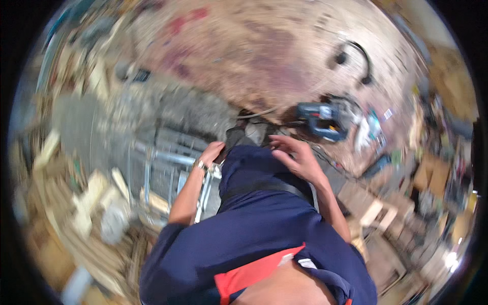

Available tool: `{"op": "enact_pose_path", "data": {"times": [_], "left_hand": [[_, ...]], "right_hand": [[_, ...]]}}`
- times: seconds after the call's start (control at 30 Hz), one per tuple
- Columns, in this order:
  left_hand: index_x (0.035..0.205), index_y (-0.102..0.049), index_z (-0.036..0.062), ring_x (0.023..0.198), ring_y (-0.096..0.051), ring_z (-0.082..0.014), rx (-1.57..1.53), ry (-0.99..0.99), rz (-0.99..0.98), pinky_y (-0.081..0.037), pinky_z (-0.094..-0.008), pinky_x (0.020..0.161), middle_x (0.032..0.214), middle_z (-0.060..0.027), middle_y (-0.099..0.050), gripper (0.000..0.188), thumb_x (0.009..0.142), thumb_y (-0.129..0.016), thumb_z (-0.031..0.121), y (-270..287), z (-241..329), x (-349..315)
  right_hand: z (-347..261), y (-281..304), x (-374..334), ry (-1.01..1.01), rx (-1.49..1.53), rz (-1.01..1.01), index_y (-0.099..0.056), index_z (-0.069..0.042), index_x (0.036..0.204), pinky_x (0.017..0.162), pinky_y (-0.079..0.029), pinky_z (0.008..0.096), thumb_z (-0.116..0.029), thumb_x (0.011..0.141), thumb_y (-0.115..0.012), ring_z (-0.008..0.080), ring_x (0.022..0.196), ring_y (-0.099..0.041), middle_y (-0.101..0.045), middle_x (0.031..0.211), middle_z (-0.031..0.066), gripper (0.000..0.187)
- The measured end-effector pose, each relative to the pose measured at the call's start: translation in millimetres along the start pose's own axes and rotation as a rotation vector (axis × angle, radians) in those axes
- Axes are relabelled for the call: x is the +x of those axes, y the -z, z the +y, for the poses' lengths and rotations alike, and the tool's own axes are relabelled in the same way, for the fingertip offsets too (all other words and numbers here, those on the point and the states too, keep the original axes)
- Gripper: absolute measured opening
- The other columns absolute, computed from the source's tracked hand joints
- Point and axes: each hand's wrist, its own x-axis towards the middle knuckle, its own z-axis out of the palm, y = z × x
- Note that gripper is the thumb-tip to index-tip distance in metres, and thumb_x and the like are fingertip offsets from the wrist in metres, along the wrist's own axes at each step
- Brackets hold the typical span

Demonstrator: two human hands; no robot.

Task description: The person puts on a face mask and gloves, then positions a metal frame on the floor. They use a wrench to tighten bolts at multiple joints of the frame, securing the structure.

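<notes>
My right hand is over my right thigh, its fingers apart and nothing held in them. Beside my left thigh is my left hand, with a watch on the wrist; its fingers look loosely stretched and I see nothing in them, though motion blurs them. A light metal frame with bars stands just left of that hand. Beyond my right hand, on the work surface, lies a dark blue power tool with a loop handle. Neither hand touches it.
A black headset or earmuffs lies on the far right of the surface. Cables and small items crowd around the tool. Wood offcuts are heaped at left, and more wooden blocks lie at right. A small dark object sits at far left.
</notes>
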Motion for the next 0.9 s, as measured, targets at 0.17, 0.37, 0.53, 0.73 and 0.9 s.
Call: {"op": "enact_pose_path", "data": {"times": [0.17,0.37,0.53,0.73,0.9], "left_hand": [[0.095,-0.069,0.0036,0.074,-0.059,-0.014,0.277,-0.012,0.262,-0.053,-0.0355,0.067,0.091,-0.0019,-0.068,0.026,0.103,-0.05,0.019,121.8,177.3,-27.8],[0.082,-0.059,0.0155,0.04,-0.044,-0.0091,-0.12,0.136,0.21,-0.032,-0.0246,0.035,0.057,0.0041,-0.05,0.033,0.107,-0.056,0.035,148.8,166.1,-8.0],[0.08,-0.066,0.0112,0.04,-0.038,-0.0073,0.467,-0.108,0.394,-0.027,-0.0271,0.04,0.054,0.0054,-0.045,0.042,0.108,-0.058,0.041,99.9,163.3,9.9],[0.07,-0.061,0.0068,0.04,-0.041,-0.0094,0.763,-0.259,0.465,-0.03,-0.0277,0.04,0.053,0.003,-0.046,0.052,0.108,-0.057,0.042,67.9,212.2,-9.9],[0.078,-0.063,0.0045,0.042,-0.041,-0.006,0.665,-0.439,0.42,-0.03,-0.0249,0.041,0.056,0.0046,-0.046,0.046,0.109,-0.059,0.038,36.3,251.6,-8.8]], "right_hand": [[-3.5,-25.8,89.9,0.4,0.04,0.192,-0.065,-0.002,0.132,0.089,-0.058,0.0432,-0.034,0.097,-0.072,0.0342,0.105,-0.073,-0.074,0.116,0.0199,0.048],[71.8,-2.2,70.9,0.237,0.258,0.546,-0.066,0.0,0.129,0.081,-0.06,0.0406,-0.028,0.097,-0.074,0.0302,0.091,-0.076,-0.078,0.101,0.0166,0.043],[151.8,40.3,69.0,-0.002,0.26,0.971,-0.071,-0.002,0.124,0.077,-0.06,0.0393,-0.028,0.093,-0.076,0.0254,0.082,-0.076,-0.078,0.099,0.0147,0.04],[265.3,87.6,71.8,-0.376,-0.227,1.539,-0.062,-0.004,0.135,0.089,-0.056,0.0502,-0.02,0.088,-0.074,0.0409,0.101,-0.07,-0.065,0.126,0.02,0.051],[311.3,97.7,69.5,-0.388,-0.212,1.467,-0.064,-0.006,0.126,0.094,-0.051,0.0517,-0.015,0.089,-0.073,0.0422,0.113,-0.063,-0.062,0.121,0.0201,0.039]]}}
